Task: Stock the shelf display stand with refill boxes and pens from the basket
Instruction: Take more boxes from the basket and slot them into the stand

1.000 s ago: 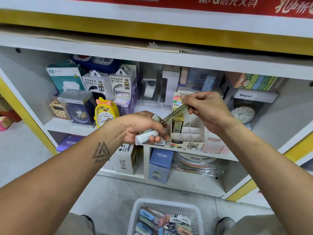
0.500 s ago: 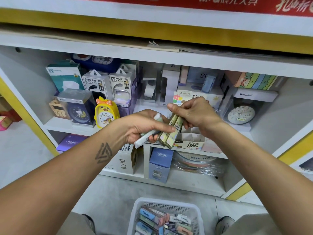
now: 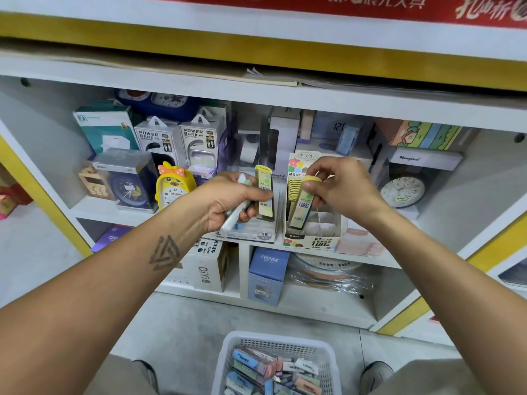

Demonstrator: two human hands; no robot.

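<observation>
I'm in a stationery shop: packaged power banks (image 3: 159, 141), boxed clocks (image 3: 403, 192) and a red brand sign (image 3: 399, 2) crowd the white shelves (image 3: 285, 95) before me.

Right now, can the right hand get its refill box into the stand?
Probably yes. The right hand pinches a refill box tilted over the stand, whose front slots look open, with nothing between. The left hand holds its own box off to the side.

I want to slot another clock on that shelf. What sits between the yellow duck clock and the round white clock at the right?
In the head view, between the duck clock and the white clock: both hands holding refill boxes, and the display stand.
</observation>
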